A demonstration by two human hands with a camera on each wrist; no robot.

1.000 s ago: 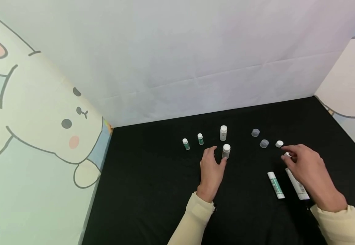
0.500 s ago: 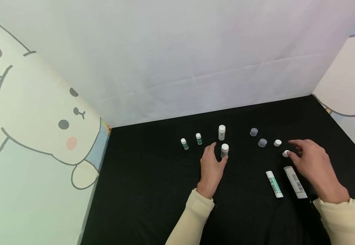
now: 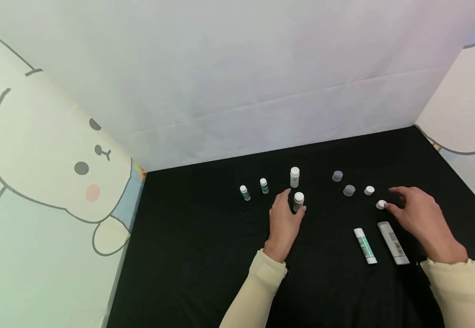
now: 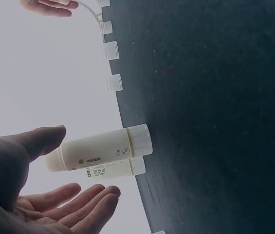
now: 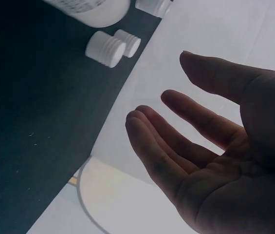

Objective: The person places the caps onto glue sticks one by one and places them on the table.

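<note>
My left hand (image 3: 282,225) is spread around a standing white glue stick (image 3: 298,201), thumb on one side and fingers on the other. In the left wrist view a gap shows between the fingers (image 4: 96,200) and that stick. Just behind it stands a second white glue stick (image 3: 294,177). My right hand (image 3: 420,218) hovers with parted, loosely bent fingers beside a small white ribbed cap (image 3: 380,204), its thumb tip right at the cap in the head view. Another white cap (image 3: 369,190) sits slightly farther back. Nothing is between the right fingers (image 5: 144,136).
Two small green-and-white glue sticks, one at the left (image 3: 245,192) and one beside it (image 3: 264,186), stand left of the white ones. Translucent caps (image 3: 349,190) sit back right. A green-labelled tube (image 3: 365,246) and a larger white tube (image 3: 393,243) lie in front on the black cloth (image 3: 188,255).
My right hand has let go of the nearer white cap and drawn slightly right, its fingers spreading. The left hand stays around the near glue stick. The head view has shifted slightly.
</note>
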